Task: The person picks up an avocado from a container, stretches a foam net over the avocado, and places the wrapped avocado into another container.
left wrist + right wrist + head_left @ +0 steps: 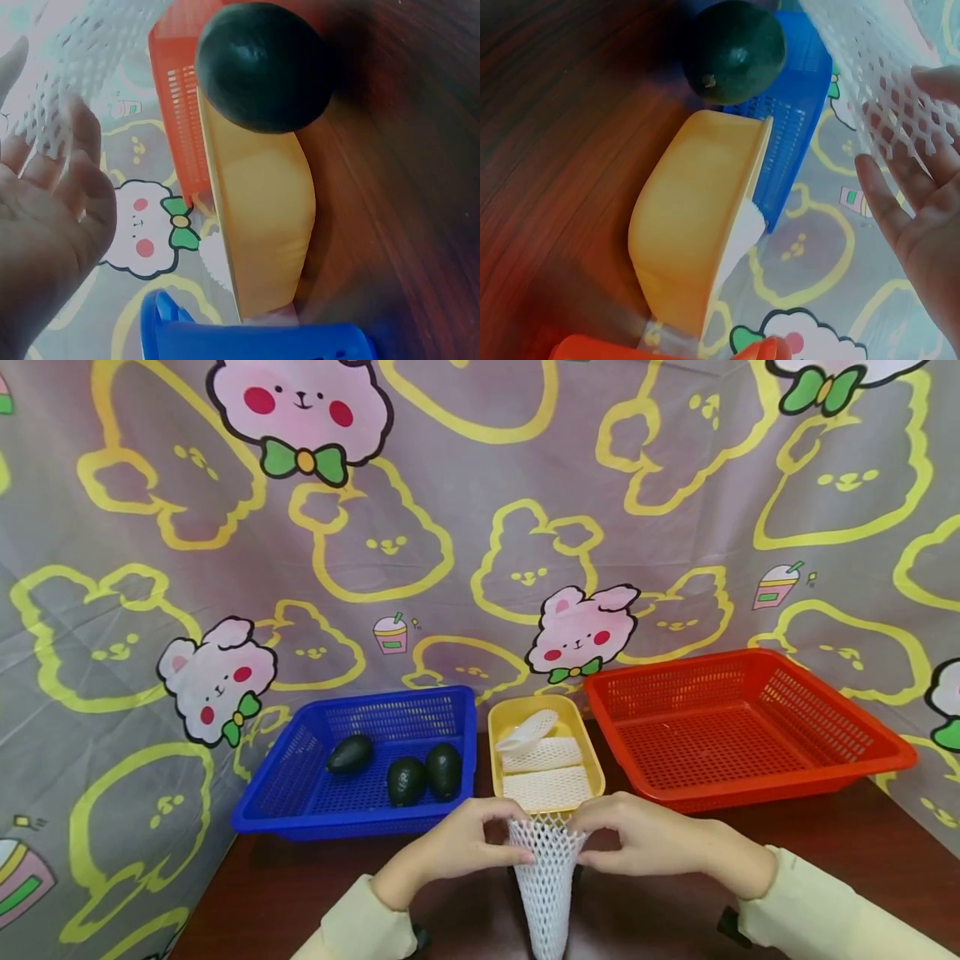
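A white foam fruit net (548, 881) hangs between my two hands in the head view, its mouth spread wide at the top and its body narrowing downward. My left hand (468, 843) pinches the left side of the rim between thumb and fingers. On the opposite side, my right hand (641, 839) pinches the rim the same way. Both wrist views show a dark green avocado (262, 67) on the table close by the hands; in the head view the net mostly hides it.
A yellow bin (596, 760) holding several foam nets (546, 788) stands just beyond my hands. Left of it, a blue basket (262, 814) contains three avocados (406, 779). To the right sits a red basket (697, 743). A patterned cloth (465, 560) hangs behind them.
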Tool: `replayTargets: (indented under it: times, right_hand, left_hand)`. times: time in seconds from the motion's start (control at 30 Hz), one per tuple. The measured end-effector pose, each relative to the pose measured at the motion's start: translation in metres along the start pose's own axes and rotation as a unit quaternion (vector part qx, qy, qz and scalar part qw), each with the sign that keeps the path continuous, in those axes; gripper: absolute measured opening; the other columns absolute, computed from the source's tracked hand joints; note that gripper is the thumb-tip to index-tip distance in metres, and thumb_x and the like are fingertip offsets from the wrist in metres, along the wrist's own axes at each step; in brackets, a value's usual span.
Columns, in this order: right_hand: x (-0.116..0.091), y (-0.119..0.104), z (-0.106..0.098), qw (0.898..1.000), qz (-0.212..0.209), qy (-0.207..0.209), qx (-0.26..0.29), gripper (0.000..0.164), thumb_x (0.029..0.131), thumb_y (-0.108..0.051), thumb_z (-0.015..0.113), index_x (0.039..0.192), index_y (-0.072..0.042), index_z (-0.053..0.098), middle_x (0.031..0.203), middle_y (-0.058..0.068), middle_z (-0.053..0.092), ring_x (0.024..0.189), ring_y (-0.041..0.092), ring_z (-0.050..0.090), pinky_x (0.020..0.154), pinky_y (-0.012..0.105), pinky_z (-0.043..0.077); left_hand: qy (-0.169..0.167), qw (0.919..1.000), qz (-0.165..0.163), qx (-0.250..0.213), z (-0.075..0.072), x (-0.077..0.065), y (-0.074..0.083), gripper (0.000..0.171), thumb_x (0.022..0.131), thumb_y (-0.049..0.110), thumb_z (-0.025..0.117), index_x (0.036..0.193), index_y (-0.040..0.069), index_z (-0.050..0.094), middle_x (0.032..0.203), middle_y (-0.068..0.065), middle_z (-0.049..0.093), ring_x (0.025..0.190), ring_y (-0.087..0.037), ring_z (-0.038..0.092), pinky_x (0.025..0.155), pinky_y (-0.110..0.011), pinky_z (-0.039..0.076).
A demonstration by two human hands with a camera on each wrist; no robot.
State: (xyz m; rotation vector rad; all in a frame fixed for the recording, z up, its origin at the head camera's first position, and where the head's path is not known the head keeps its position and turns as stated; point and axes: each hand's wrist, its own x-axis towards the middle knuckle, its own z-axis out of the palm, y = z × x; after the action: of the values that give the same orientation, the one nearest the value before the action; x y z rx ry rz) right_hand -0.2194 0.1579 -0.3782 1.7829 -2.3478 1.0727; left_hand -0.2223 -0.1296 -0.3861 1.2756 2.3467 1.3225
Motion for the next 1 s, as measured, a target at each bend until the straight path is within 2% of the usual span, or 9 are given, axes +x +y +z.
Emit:
replayTargets:
  times: [0.07, 0.2, 0.33, 0.5, 0.7, 0.9, 1.0]
  right_hand:
    - [0.005, 0.000, 0.002, 1.000, -0.005, 0.004, -0.005, 0.022, 0.096, -0.010, 0.073, 0.117, -0.015, 0.073, 0.110, -0.007, 0.073, 0.098, 0.006, 0.067, 0.086, 0.028, 0.057]
    - [0.012, -0.003, 0.006, 1.000, -0.017, -0.003, -0.013, 0.018, 0.096, -0.008, 0.073, 0.113, -0.013, 0.074, 0.109, -0.005, 0.074, 0.099, 0.007, 0.067, 0.086, 0.027, 0.056]
    - [0.014, -0.003, 0.009, 1.000, -0.014, -0.020, 0.002, 0.016, 0.097, -0.007, 0.072, 0.111, -0.014, 0.075, 0.108, -0.007, 0.073, 0.097, 0.005, 0.066, 0.086, 0.026, 0.056]
    - [0.008, -0.001, 0.009, 0.999, 0.001, -0.033, 0.019, 0.018, 0.098, -0.008, 0.070, 0.114, -0.015, 0.074, 0.109, -0.008, 0.072, 0.097, 0.003, 0.065, 0.086, 0.026, 0.056]
    - [0.000, 0.001, 0.009, 0.999, 0.022, -0.023, 0.021, 0.019, 0.099, -0.011, 0.070, 0.118, -0.015, 0.073, 0.111, -0.007, 0.073, 0.098, 0.004, 0.066, 0.086, 0.028, 0.057]
    - [-0.008, 0.000, 0.007, 0.999, 0.041, -0.029, 0.013, 0.019, 0.099, -0.015, 0.070, 0.117, -0.012, 0.074, 0.111, -0.005, 0.073, 0.097, 0.005, 0.067, 0.084, 0.028, 0.057]
    - [-0.010, 0.000, 0.006, 0.998, 0.044, -0.030, 0.014, 0.018, 0.099, -0.015, 0.071, 0.116, -0.012, 0.074, 0.110, -0.005, 0.074, 0.097, 0.005, 0.067, 0.084, 0.028, 0.057]
  left_hand:
    - [-0.002, 1.0000, 0.004, -0.002, 0.002, 0.002, 0.001, 0.020, 0.089, 0.015, 0.082, 0.104, 0.009, 0.071, 0.095, 0.007, 0.068, 0.087, -0.006, 0.060, 0.079, -0.028, 0.054]
    - [-0.034, 0.9992, 0.001, -0.020, 0.004, 0.004, 0.002, 0.014, 0.090, 0.012, 0.081, 0.099, 0.008, 0.072, 0.084, 0.010, 0.064, 0.072, -0.002, 0.055, 0.065, -0.023, 0.051]
    - [-0.051, 0.9984, -0.008, -0.023, 0.003, 0.002, 0.000, 0.012, 0.091, 0.012, 0.080, 0.088, 0.007, 0.069, 0.072, 0.014, 0.054, 0.060, 0.003, 0.045, 0.054, -0.016, 0.040]
    - [-0.042, 0.9982, -0.040, -0.016, -0.005, -0.005, -0.001, 0.012, 0.093, 0.017, 0.078, 0.088, 0.009, 0.071, 0.074, 0.015, 0.055, 0.062, 0.001, 0.046, 0.057, -0.018, 0.040]
    - [-0.024, 0.9975, -0.067, -0.008, -0.016, -0.012, 0.004, 0.009, 0.094, 0.018, 0.077, 0.090, 0.011, 0.073, 0.078, 0.014, 0.061, 0.065, -0.002, 0.050, 0.060, -0.020, 0.043]
    - [-0.036, 0.9964, -0.077, -0.004, -0.016, -0.015, 0.002, 0.010, 0.095, 0.021, 0.076, 0.092, 0.012, 0.073, 0.076, 0.015, 0.060, 0.064, -0.001, 0.049, 0.060, -0.020, 0.043]
    - [-0.031, 0.9966, -0.076, 0.000, -0.013, -0.015, 0.000, 0.008, 0.095, 0.020, 0.076, 0.093, 0.013, 0.074, 0.078, 0.015, 0.061, 0.066, -0.002, 0.050, 0.062, -0.020, 0.044]
